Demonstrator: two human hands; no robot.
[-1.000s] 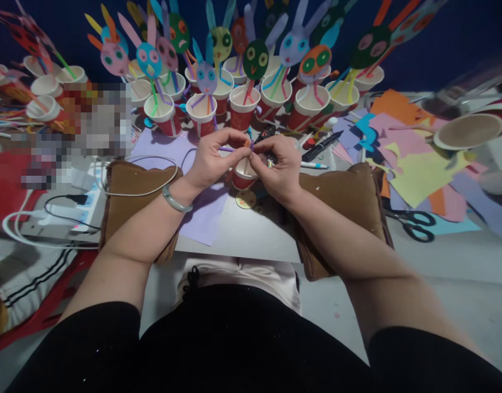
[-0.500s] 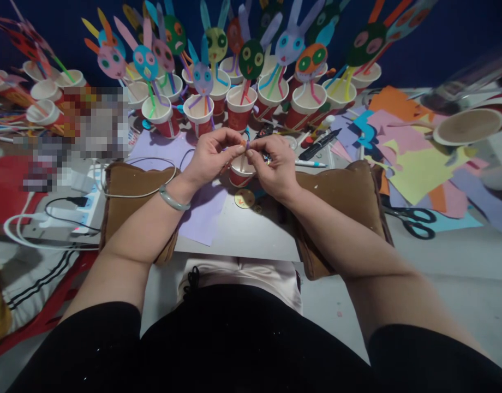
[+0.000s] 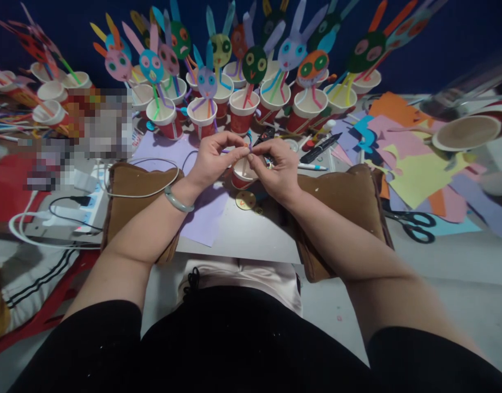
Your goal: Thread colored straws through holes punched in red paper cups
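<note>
My left hand (image 3: 216,159) and my right hand (image 3: 276,165) meet fingertip to fingertip over a small red and white paper cup (image 3: 241,177). The fingers of both are pinched round something small with purple and orange bits, mostly hidden by the fingertips. A pale stick stands in the cup beneath them. Just in front of the cup lies a round yellow paper face (image 3: 245,200), with a smaller yellow disc (image 3: 258,211) beside it.
Behind stand several cups with paper rabbit heads (image 3: 254,64). Brown cushions (image 3: 341,204) lie under both forearms. Paper scraps (image 3: 414,169) and black scissors (image 3: 417,225) are at right; a power strip (image 3: 96,202) and white cables are at left. A marker (image 3: 312,166) lies behind the right cushion.
The view has shifted slightly, so the cups appear a little further right. Both hands remain pinched together over the small cup, with only small finger movement.
</note>
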